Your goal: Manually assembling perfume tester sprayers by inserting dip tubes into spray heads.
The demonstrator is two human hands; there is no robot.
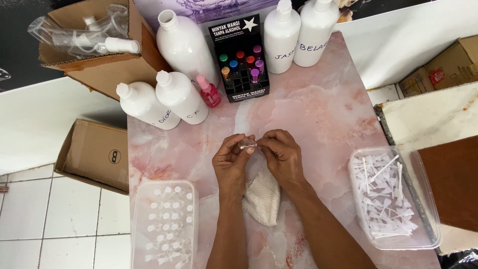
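Holding the small clear vial [247, 144] at the centre of the frame, you are pinching it between both hands just above the pink marble counter [318, 109]. Your left hand [230, 164] is closing its fingers [244, 151] on the vial's left end; your right hand [284, 157] is closing its fingers [262, 143] on the right end. Both sets of fingers are clamped on the vial, with the fingertips nearly meeting.

To do this step well, you should be keeping the grip light and at the ends only, since the glass looks thin and slippery, and working directly over the folded white cloth [262, 199] lying under your wrists, so a drop lands soft. Keeping both wrists low is likely steadying the part.

The vial is lying roughly level, its long axis running left to right across the frame. Which end carries the opening cannot be told, as the fingers are covering both.

Around you: a clear tub of small vials [167, 224] at lower left, a clear tub of white plastic sticks [386, 199] at lower right, white bottles [181, 97] and a black display rack [244, 65] of coloured roll-ons across the top.
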